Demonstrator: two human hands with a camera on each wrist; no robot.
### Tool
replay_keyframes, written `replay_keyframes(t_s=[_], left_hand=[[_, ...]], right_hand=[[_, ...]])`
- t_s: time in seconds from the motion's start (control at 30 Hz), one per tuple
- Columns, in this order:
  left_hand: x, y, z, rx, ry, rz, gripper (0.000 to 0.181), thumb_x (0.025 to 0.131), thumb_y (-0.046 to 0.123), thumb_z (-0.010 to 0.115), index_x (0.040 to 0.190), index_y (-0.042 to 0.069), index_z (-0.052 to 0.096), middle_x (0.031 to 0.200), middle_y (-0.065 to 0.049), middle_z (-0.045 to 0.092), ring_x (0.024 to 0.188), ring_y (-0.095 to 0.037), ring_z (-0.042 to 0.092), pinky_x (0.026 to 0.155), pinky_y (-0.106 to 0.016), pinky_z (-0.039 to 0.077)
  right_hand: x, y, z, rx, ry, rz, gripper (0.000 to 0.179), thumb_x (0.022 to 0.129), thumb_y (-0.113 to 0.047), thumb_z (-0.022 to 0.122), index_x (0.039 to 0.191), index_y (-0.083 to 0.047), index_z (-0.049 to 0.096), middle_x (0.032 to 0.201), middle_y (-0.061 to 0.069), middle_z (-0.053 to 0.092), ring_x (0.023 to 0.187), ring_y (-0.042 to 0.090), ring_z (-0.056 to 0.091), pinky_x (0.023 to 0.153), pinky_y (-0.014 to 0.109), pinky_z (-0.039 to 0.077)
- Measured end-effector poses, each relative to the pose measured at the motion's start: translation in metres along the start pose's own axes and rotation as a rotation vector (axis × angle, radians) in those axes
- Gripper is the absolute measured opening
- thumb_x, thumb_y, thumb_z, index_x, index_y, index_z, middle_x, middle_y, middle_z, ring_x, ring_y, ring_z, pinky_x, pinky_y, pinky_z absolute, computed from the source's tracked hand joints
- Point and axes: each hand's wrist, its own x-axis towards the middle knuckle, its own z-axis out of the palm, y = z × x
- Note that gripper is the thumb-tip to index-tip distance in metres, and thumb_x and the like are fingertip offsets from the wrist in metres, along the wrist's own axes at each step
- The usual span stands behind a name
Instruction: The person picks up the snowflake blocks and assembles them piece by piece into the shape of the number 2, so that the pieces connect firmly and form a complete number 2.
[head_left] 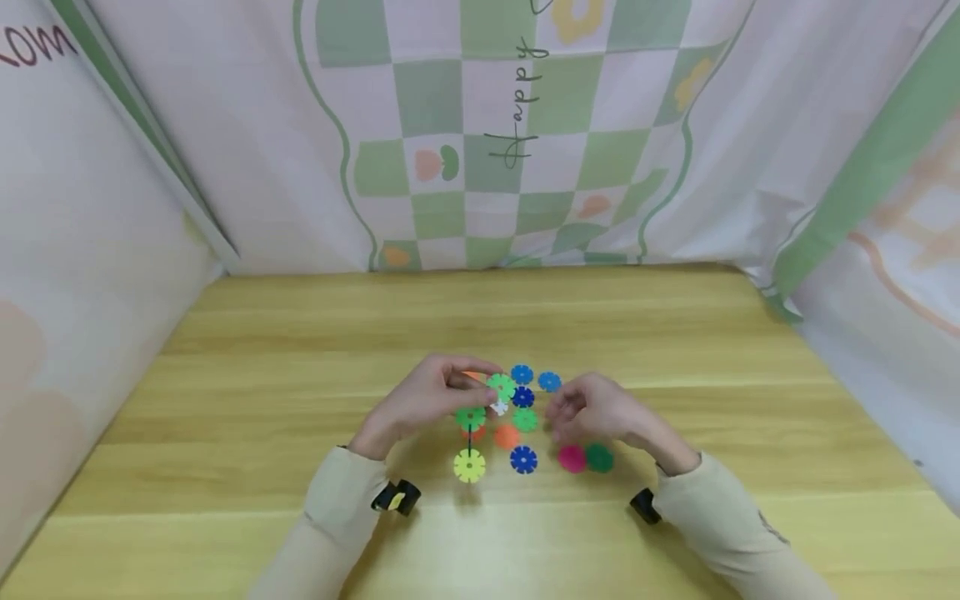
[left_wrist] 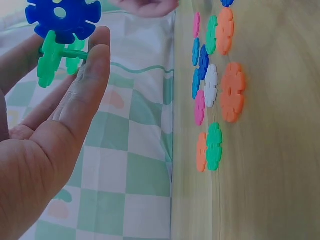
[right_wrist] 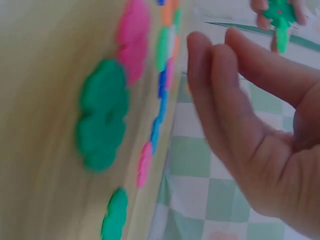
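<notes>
Part-built: left hand (head_left: pixel 427 396) pinches joined discs (left_wrist: pixel 62 31); right hand (head_left: pixel 600 408) at its 3 o'clock, empty, fingers loosely bent; loose discs (head_left: pixel 507 436) remain

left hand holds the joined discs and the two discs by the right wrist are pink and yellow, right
Almost: the left hand holds the joined discs, but the head view shows a pink disc and a dark green disc, not yellow.

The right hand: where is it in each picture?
Head: the right hand is right of centre, below mid-height.
Left wrist: at the top edge, near the middle, partly cut off.
Right wrist: large, filling much of the right side.
Shared landmark: green-and-white checked cloth.
</notes>
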Motion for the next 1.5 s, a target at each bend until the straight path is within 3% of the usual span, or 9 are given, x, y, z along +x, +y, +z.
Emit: replay_keyframes(t_s=[0.13,0.27,0.4,0.6,0.83,1.0,1.1,1.33,1.5], left_hand=[[0.0,0.001,-0.002,0.008,0.008,-0.004,0.036,0.093,0.008,0.064,0.128,0.001,0.058,0.097,-0.029,0.067,0.097,-0.045,0.063,0.084,-0.036,0.055],[-0.001,0.001,-0.003,0.016,0.012,-0.007,0.036,0.092,0.01,0.065,0.126,0.001,0.059,0.097,-0.028,0.068,0.098,-0.043,0.064,0.084,-0.035,0.055],[-0.001,0.001,-0.004,0.023,0.009,-0.008,0.035,0.093,0.011,0.065,0.126,0.001,0.06,0.095,-0.027,0.068,0.097,-0.04,0.065,0.082,-0.035,0.055],[-0.001,0.002,-0.004,0.034,0.001,-0.004,0.035,0.092,0.012,0.065,0.125,0.002,0.061,0.093,-0.024,0.07,0.096,-0.038,0.066,0.08,-0.035,0.056],[-0.001,0.001,-0.005,0.006,0.005,-0.022,0.036,0.093,0.01,0.064,0.127,0.002,0.058,0.094,-0.025,0.069,0.097,-0.037,0.066,0.081,-0.036,0.055],[-0.001,0.001,-0.004,-0.006,0.011,-0.026,0.035,0.092,0.009,0.064,0.127,0.002,0.059,0.095,-0.028,0.068,0.099,-0.041,0.064,0.083,-0.036,0.055],[0.001,0.003,-0.004,0.005,0.016,-0.031,0.036,0.092,0.009,0.065,0.126,0.002,0.059,0.096,-0.029,0.068,0.1,-0.042,0.064,0.084,-0.036,0.054],[0.003,0.003,-0.005,-0.011,0.028,-0.019,0.035,0.093,0.009,0.063,0.127,-0.001,0.058,0.099,-0.03,0.067,0.096,-0.045,0.064,0.08,-0.037,0.056],[0.0,0.006,-0.008,-0.01,0.065,-0.039,0.035,0.094,0.01,0.061,0.127,-0.001,0.058,0.102,-0.03,0.066,0.092,-0.04,0.067,0.075,-0.037,0.057]], right_hand=[[-0.003,0.003,0.004,-0.21,0.024,0.073,0.025,0.071,-0.002,0.081,0.09,-0.003,0.065,0.076,0.005,0.061,0.067,0.017,0.057,0.062,0.032,0.05],[-0.004,0.005,0.009,-0.342,0.025,0.074,0.033,0.064,-0.007,0.087,0.084,-0.008,0.061,0.073,0.004,0.056,0.065,0.017,0.051,0.058,0.03,0.044],[-0.004,0.005,0.013,-0.378,0.014,0.032,0.033,0.064,-0.003,0.086,0.078,-0.008,0.057,0.071,0.004,0.054,0.064,0.017,0.049,0.057,0.03,0.043],[-0.006,0.004,0.017,-0.403,0.035,0.05,0.032,0.064,0.0,0.084,0.076,-0.009,0.056,0.071,0.003,0.053,0.065,0.017,0.047,0.058,0.03,0.042],[-0.009,0.003,0.016,-0.348,0.049,0.027,0.026,0.072,0.004,0.077,0.078,-0.008,0.055,0.071,0.003,0.053,0.063,0.017,0.048,0.057,0.029,0.042],[-0.009,-0.005,0.01,-0.317,0.09,-0.097,0.019,0.076,0.007,0.071,0.08,-0.006,0.058,0.075,0.002,0.062,0.067,0.014,0.058,0.057,0.028,0.049],[-0.007,-0.013,0.005,-0.258,0.145,-0.16,0.016,0.078,0.006,0.071,0.081,-0.006,0.06,0.078,0.003,0.065,0.07,0.015,0.061,0.059,0.028,0.053],[-0.003,-0.031,-0.003,0.033,0.226,-0.199,0.013,0.086,0.004,0.067,0.096,0.003,0.059,0.088,0.014,0.062,0.075,0.028,0.068,0.067,0.041,0.058],[0.003,-0.036,-0.002,0.023,0.27,-0.254,0.016,0.085,0.003,0.069,0.097,0.003,0.06,0.092,0.014,0.062,0.079,0.027,0.07,0.069,0.036,0.058]])
